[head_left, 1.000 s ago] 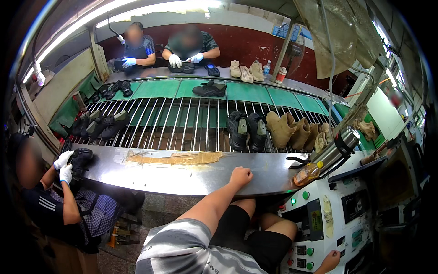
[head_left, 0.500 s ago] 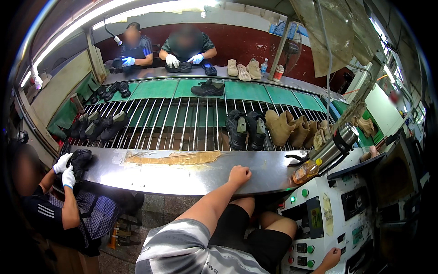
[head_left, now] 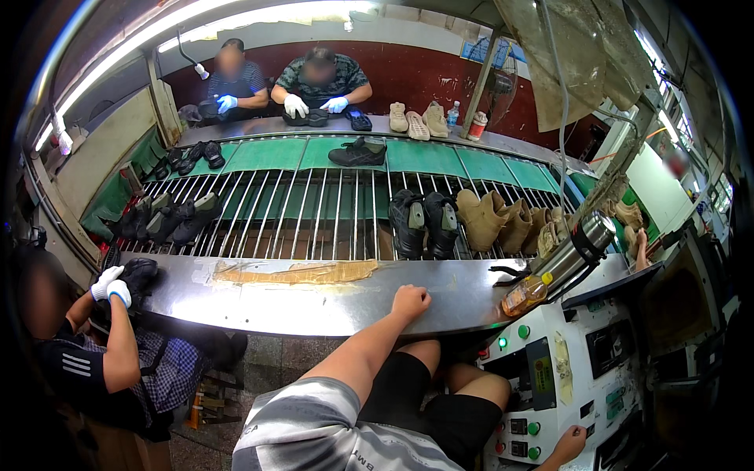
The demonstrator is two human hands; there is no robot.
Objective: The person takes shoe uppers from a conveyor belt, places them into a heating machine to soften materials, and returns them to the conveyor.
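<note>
My left hand (head_left: 411, 301) rests on the steel tabletop (head_left: 314, 302), its fingers curled into a loose fist with nothing showing in them. Lower right, my right hand (head_left: 571, 444) is closed too, beside the white control panel (head_left: 542, 337) with its green buttons, and no object shows in it. Beyond my left hand, on a rack of metal rods (head_left: 314, 212), stand a pair of black shoes (head_left: 408, 224) and several tan boots (head_left: 481, 216). A steel thermos (head_left: 585, 239) and a bottle of amber liquid (head_left: 526, 295) lie right of my left hand.
A single dark shoe (head_left: 357, 152) sits on the green belt (head_left: 424, 157). Black shoes (head_left: 196, 217) stand at the rack's left. Co-workers in gloves handle shoes at left (head_left: 137, 276) and across the belt. Tan shoes (head_left: 434, 119) stand on the far ledge.
My hands have stayed put. A bare hand of another person has appeared by the boots at far right. The left co-worker's gloved hands have shifted slightly on the black shoe.
</note>
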